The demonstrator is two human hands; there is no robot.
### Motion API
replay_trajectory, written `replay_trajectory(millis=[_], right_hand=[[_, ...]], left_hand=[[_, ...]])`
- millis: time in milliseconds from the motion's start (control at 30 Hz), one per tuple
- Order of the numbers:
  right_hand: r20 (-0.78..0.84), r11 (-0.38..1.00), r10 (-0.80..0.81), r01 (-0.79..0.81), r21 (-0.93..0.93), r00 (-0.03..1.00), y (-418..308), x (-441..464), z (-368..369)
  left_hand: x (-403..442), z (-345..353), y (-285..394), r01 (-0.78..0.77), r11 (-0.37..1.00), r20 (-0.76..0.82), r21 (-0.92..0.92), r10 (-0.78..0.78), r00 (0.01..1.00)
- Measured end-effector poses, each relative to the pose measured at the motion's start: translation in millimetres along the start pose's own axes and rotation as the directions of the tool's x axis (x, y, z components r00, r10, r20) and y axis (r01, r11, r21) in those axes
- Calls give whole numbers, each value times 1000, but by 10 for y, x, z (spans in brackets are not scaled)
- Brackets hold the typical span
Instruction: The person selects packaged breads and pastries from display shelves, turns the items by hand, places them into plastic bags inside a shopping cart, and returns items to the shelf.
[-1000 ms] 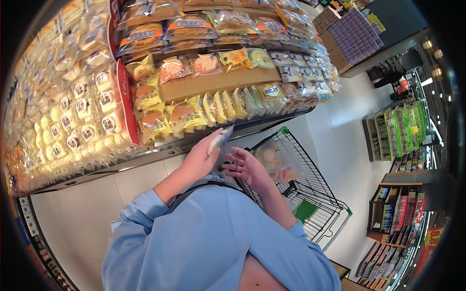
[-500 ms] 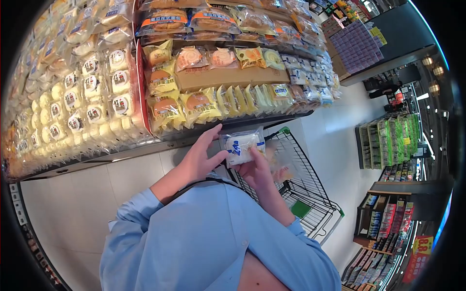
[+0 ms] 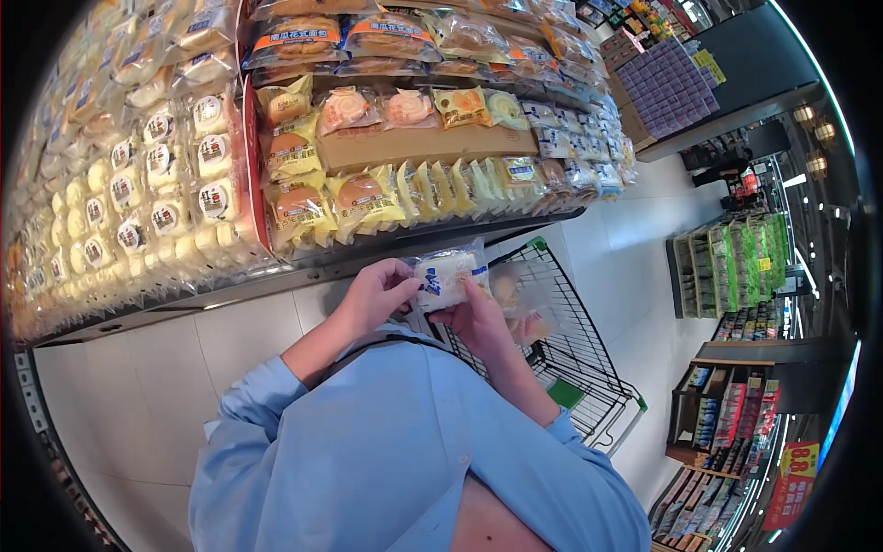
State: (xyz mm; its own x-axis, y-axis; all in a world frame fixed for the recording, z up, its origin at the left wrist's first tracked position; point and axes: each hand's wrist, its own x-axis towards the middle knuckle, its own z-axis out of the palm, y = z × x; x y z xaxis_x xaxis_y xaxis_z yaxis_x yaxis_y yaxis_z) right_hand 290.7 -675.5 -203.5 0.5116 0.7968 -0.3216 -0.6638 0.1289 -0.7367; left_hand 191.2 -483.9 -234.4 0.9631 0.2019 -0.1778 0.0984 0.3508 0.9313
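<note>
A small clear packet of white bread (image 3: 443, 279) with blue lettering is held up in front of my chest, above the near end of the cart. My left hand (image 3: 375, 293) pinches its left edge with curled fingers. On the other side my right hand (image 3: 478, 317) grips the packet's lower right part, thumb on top and fingers underneath. Below and beyond the packet stands a wire shopping cart (image 3: 589, 345) with green corners. Some packaged goods (image 3: 529, 317) lie inside it, partly blurred.
Ahead is a bread display with a dark front edge (image 3: 368, 259), yellow bun packets (image 3: 372, 198) and a cardboard box (image 3: 428, 145). Round white packaged cakes (image 3: 166, 216) fill the left side. A green-sided rack (image 3: 731, 267) and further shelves (image 3: 722, 414) stand to the right.
My left hand has gone from spread fingers beside the packet to pinching its left edge. The packet has shifted slightly, and the view has moved a little to the right.
</note>
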Motion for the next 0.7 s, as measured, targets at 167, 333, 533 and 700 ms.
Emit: replay_trajectory(millis=[167,333,533,700], right_hand=[[-22,1000,3,-2,17,1000,-108,67,-222],[-38,1000,-29,29,-3,999,-391,35,-564],[-200,997,-65,70,18,978,-849,79,-1450],[-226,963,-246,265,56,942,-1428,255,-1949]], left_hand=[[109,138,-21,36,999,-12,15,-35,999],[401,503,0,69,998,-36,14,-69,997],[1143,1155,-84,-24,994,32,105,20,999],[1946,1730,120,61,970,11,234,-65,998]])
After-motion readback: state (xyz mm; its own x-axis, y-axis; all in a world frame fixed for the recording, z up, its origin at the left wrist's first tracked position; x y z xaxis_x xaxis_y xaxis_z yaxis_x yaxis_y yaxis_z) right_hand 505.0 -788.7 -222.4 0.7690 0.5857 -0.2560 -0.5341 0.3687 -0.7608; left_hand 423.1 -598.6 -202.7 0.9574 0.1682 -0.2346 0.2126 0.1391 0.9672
